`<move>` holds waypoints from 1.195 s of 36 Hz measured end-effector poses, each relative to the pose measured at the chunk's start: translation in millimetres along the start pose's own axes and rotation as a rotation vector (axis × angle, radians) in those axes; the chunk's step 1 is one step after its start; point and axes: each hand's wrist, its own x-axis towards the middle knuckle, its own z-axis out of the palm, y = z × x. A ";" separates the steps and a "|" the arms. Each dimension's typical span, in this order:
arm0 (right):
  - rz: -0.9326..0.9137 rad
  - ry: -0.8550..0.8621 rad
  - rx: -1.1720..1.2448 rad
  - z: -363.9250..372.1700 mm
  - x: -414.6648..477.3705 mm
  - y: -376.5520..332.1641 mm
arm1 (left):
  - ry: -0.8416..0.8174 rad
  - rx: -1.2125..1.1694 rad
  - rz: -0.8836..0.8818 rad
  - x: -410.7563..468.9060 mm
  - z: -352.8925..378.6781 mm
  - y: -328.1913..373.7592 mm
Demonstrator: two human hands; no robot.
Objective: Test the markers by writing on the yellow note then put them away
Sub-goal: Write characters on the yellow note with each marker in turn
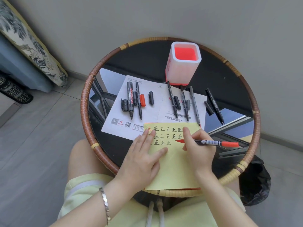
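The yellow note (173, 169) lies at the table's near edge, with rows of written characters along its top. My left hand (141, 159) rests flat on it, fingers spread. My right hand (198, 148) grips a red marker (213, 142); its uncapped red tip touches the note just right of the third row, and its red rear cap points right. Several uncapped black markers (131, 100) and a grey pen (194, 104) lie on a white leaflet (147, 115) behind the note, with loose caps and one red cap (142, 100) beside them. A white and red pen holder (184, 63) stands at the back.
The round table has a dark glass top (131, 58) and a woven rattan rim (85, 99). One black marker (215, 106) and its cap lie on the glass at the right. A black bag (254, 181) sits on the floor beyond the rim. My knees are under the near edge.
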 end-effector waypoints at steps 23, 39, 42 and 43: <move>-0.157 0.010 -0.118 6.3 -0.1 24.5 | -0.005 0.004 -0.007 -1.4 -1.3 2.3; -0.129 0.035 -0.100 6.0 0.3 24.4 | -0.005 -0.001 -0.008 -0.8 -0.7 2.1; -0.115 0.033 -0.081 6.5 0.0 24.4 | -0.014 -0.003 -0.009 -0.4 -0.3 2.0; -0.109 0.034 -0.069 6.4 -0.1 24.6 | -0.017 -0.003 -0.011 -0.3 -0.3 1.9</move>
